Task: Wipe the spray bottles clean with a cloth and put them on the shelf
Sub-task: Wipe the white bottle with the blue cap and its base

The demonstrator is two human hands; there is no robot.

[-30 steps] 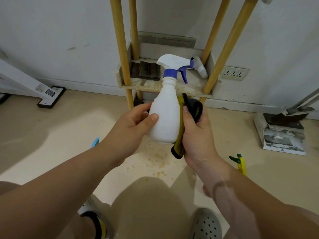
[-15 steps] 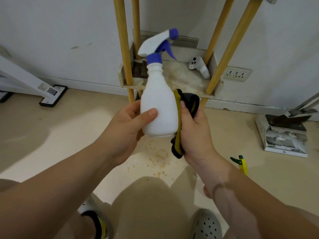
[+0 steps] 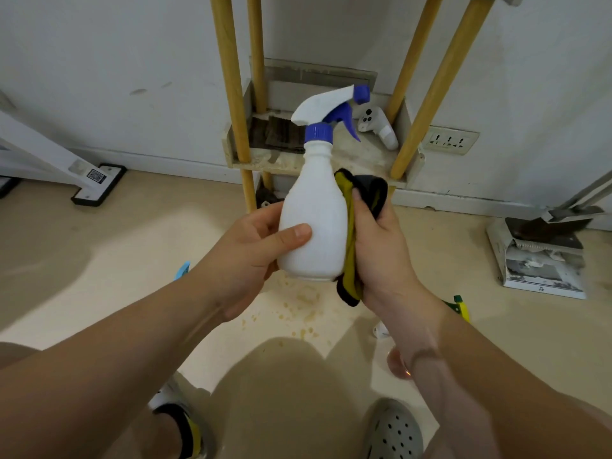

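Hands (image 3: 255, 250) (image 3: 381, 256) flank spray bottle (image 3: 314, 223), cloth (image 3: 371, 190) apparently touching.

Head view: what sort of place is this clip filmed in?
Probably a home storage or utility corner: a low stained shelf on wooden poles against the wall, a wall socket beside it, a dustpan nearby. The left hand grips a spray bottle, the right hand a cloth.
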